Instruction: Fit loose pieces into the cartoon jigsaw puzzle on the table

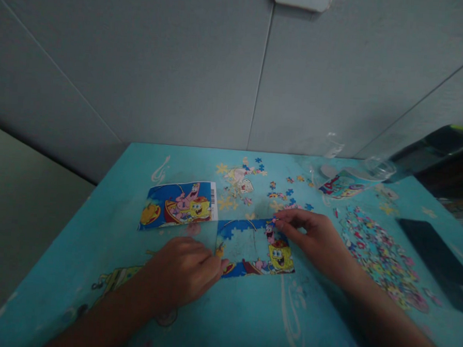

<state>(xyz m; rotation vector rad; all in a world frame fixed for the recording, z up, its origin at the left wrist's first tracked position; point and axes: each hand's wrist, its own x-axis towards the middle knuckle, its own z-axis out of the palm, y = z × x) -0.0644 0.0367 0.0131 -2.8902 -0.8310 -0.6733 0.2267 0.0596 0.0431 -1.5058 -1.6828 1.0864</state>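
- Jigsaw puzzle (279,256): lying flat just below frame center, edge pieces joined into a ring, teal table (117,204) showing through the middle.
- Right hand (309,232): at upper right corner of the puzzle, thumb and index pinching a small piece (275,221).
- Left hand (189,269): at lower left corner of the puzzle, fingers curled, fingertips at the edge. Can't tell if gripping.
- Picture card (179,204): left of frame center, same cartoon printed.
- Loose pieces (289,192): scattered above the puzzle.
- Piece pile (378,253): right of frame, between right forearm and dark slab (433,251).
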